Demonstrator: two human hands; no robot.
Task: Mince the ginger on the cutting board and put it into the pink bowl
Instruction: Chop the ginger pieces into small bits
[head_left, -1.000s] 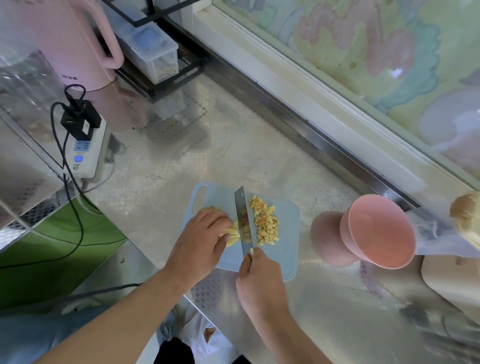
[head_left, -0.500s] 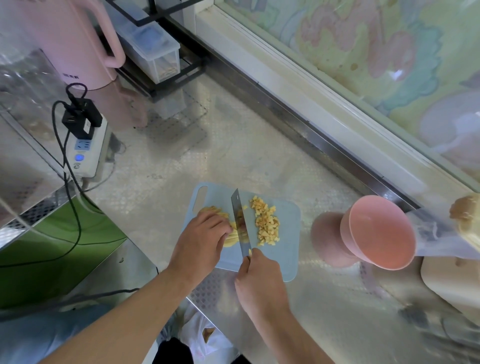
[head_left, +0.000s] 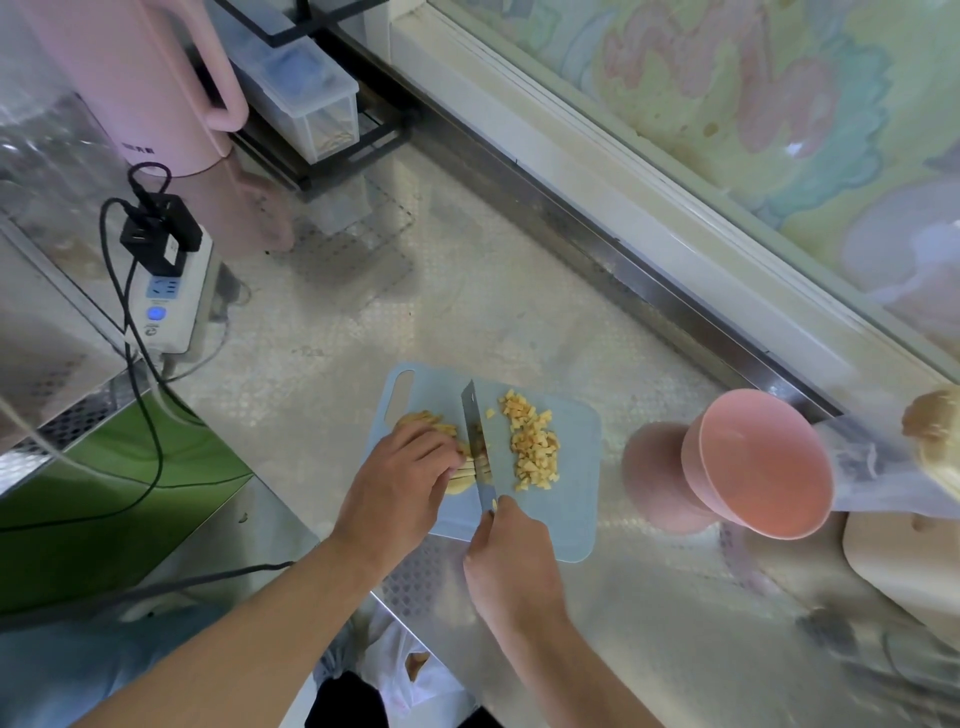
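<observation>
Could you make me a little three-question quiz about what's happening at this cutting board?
1. True or false: the pink bowl already holds ginger.
2. Which hand holds the knife?
3. The diced pile lies on which side of the blade: a) the bowl's side, b) the left hand's side?

Key: 1 false, it looks empty. 2 the right hand. 3 a; the left hand steadies the uncut ginger on the board.

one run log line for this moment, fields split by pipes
step: mincing ginger | right hand: grips knife, blade on cutting board | left hand: pins uncut ginger | diced pile: on board | pink bowl: empty
</observation>
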